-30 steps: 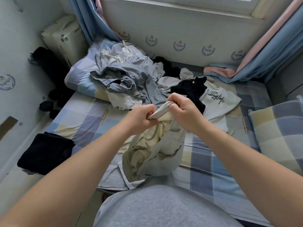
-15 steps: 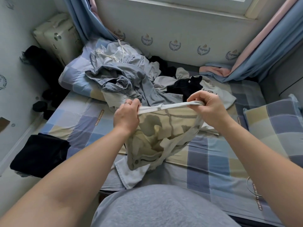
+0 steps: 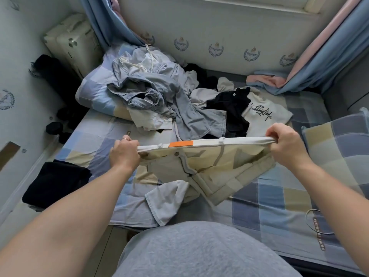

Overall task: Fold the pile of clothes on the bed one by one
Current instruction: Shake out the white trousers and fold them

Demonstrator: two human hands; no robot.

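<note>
Shows cream shorts (image 3: 209, 166) held up over the checked bed (image 3: 259, 212), just in front of the pile of clothes (image 3: 169, 100). Gripped at both ends of the waistband (image 3: 207, 143), by the left hand (image 3: 124, 154) at one corner and the right hand (image 3: 287, 145) at the other, fingers curled round the cloth, band pulled straight. Looks light, soft and floppy, legs sagging crumpled towards the bed. Probably best held by the firmer waistband, then taken at the hems.

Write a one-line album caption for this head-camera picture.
Left hand and right hand hold cream shorts stretched by the waistband over the checked bed, the unfolded pile behind.
</note>
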